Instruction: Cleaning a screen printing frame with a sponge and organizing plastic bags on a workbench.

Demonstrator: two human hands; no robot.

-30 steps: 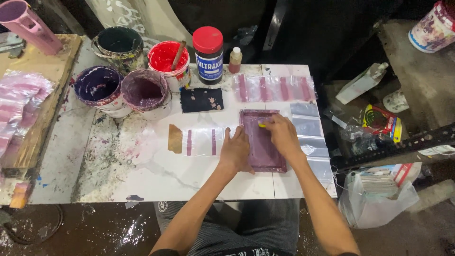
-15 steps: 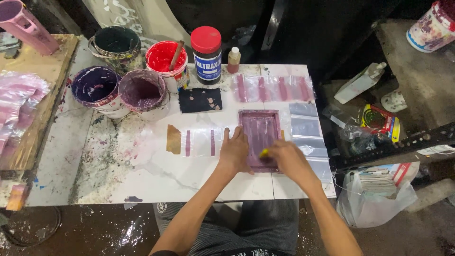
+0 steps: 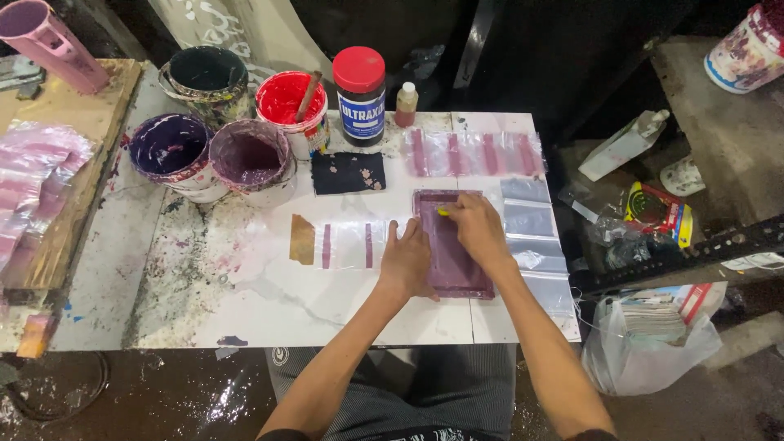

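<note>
A small purple-stained printing screen frame (image 3: pixel 452 273) lies flat on the white table (image 3: pixel 269 302). My left hand (image 3: pixel 406 260) presses flat on the frame's left edge. My right hand (image 3: pixel 476 227) sits at the frame's far end, fingers closed on a small yellow squeegee (image 3: pixel 443 212). Just left of the frame lies a clear plastic bag with pink stripes (image 3: pixel 347 244). A row of striped clear bags (image 3: pixel 474 153) lies beyond the frame. Plain clear bags (image 3: pixel 531 233) are stacked along its right side.
Paint buckets stand at the back left: dark purple (image 3: pixel 170 149), mauve (image 3: pixel 251 158), red with a stick (image 3: pixel 290 106), dark green (image 3: pixel 206 77). A red-capped jar (image 3: pixel 360 95), small bottle (image 3: pixel 406 104) and dark rag (image 3: pixel 349 172) sit nearby. Pink bags (image 3: pixel 33 175) pile at left.
My right hand has slid from the near end of the frame back up to its far end with the squeegee. My left hand stays on the frame's left edge.
</note>
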